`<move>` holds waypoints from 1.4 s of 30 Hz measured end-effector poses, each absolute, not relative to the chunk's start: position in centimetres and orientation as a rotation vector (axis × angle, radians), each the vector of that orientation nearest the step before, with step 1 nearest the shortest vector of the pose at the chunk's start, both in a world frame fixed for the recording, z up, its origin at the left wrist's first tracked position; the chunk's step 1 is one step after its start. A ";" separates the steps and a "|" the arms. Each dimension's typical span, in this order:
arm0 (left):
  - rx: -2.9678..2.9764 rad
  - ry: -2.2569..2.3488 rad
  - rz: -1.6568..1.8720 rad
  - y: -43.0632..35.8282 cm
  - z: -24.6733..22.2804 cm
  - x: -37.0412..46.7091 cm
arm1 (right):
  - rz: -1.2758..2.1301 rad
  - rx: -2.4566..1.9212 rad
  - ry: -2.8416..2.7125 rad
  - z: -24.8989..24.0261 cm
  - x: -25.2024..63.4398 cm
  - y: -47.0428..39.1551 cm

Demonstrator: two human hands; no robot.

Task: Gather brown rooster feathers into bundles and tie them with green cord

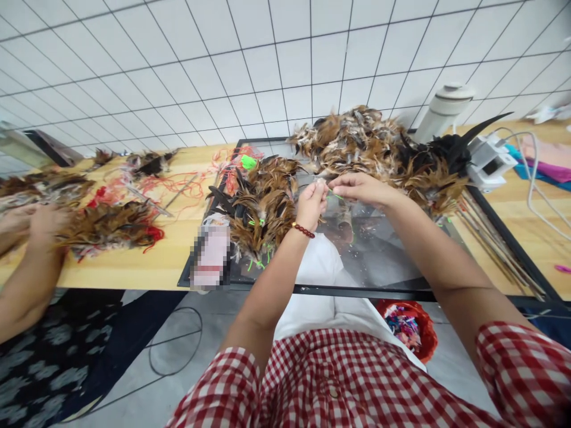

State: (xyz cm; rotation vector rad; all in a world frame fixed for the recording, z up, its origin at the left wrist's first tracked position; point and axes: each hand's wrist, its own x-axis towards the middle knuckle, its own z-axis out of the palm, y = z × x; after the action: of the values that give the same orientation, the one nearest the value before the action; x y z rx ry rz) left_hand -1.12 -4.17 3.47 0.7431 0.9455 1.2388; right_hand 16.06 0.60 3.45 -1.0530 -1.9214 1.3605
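My left hand (311, 205), with a beaded bracelet at the wrist, is closed in a pinch on something too small to make out. Close to its right, my right hand (359, 189) has its thumb and forefinger pressed together on a thin green thread (335, 195). Both hands are above a dark glassy tray (379, 261). Brown feather bundles (272, 202) with green ties lie left of my left hand. Behind my hands rises a large heap of brown and white feathers (357, 139), with black feathers (430, 156) at its right.
A white bottle (444, 113) and a white device (491, 163) with a cable stand at the right. Thin sticks (499, 244) lie on the tray's right side. At the left, another person's hands (44, 223) touch feathers. A red basket (429, 336) sits below the table.
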 end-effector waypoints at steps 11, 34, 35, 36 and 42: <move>0.678 1.051 1.237 -3.8 2.7 -1.0 | 0.865 -1.163 -2.008 4.6 16.1 -0.1; 0.689 0.667 0.486 -4.8 2.7 -1.6 | 1.299 -0.626 -1.823 4.1 15.9 0.2; 0.710 0.674 0.467 -4.9 2.6 -1.6 | 1.336 -0.619 -1.832 3.9 15.8 0.2; 0.735 0.681 0.456 -5.0 2.6 -1.6 | 1.392 -0.624 -1.839 3.7 15.6 0.2; 0.850 0.762 0.492 -5.0 2.4 -0.7 | 1.803 -0.926 -1.709 1.6 15.6 0.8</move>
State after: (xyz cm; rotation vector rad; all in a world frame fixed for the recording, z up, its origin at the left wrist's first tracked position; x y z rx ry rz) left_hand -0.73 -5.03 2.36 0.8496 0.7623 0.4921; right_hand 15.61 0.80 1.64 -0.9262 -1.7086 1.8035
